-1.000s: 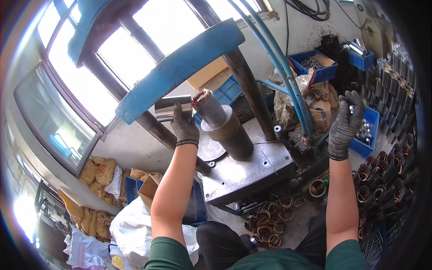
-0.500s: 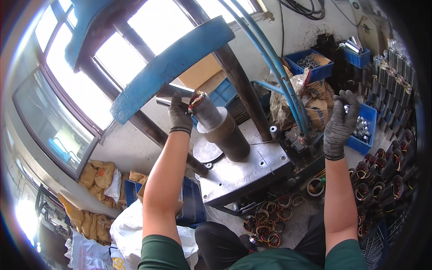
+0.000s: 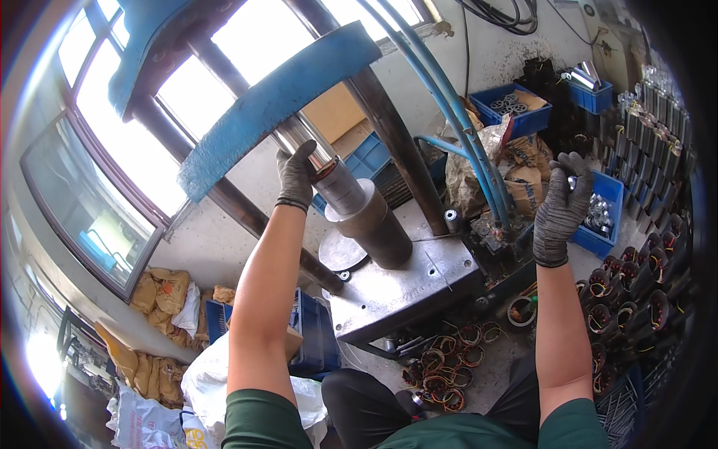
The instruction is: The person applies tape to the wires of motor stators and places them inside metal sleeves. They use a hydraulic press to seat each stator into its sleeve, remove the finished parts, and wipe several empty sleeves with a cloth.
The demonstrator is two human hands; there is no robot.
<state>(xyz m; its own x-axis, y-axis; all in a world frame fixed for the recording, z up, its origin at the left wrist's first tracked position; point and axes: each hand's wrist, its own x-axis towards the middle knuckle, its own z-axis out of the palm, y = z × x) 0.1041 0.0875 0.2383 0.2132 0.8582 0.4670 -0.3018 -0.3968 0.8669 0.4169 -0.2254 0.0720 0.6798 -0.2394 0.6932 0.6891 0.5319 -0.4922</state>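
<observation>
My left hand (image 3: 296,176), in a grey glove, is closed around a shiny metal tube (image 3: 305,138) below the blue crossbeam of a press. The tube stands tilted in the picture, over the top of a grey metal cylinder (image 3: 343,189). That cylinder rises from a wider dark metal stand (image 3: 385,238) on the steel press table (image 3: 404,292). Over at the right, my gloved right hand (image 3: 561,213) is raised with its fingers curled. A small shiny bit shows between its fingers; what it is I cannot make out.
The blue crossbeam (image 3: 277,105) spans dark columns over the table. Blue hoses (image 3: 441,97) run down behind it. At right stand a blue bin (image 3: 615,213) of metal parts and rows of dark tubes with wires (image 3: 658,310). Wound copper rings (image 3: 449,363) lie on the floor.
My left hand has shifted slightly up, and the shiny tube has moved from leaning beside the grey cylinder to standing in line over its top, hiding the wires. My right hand has barely moved.
</observation>
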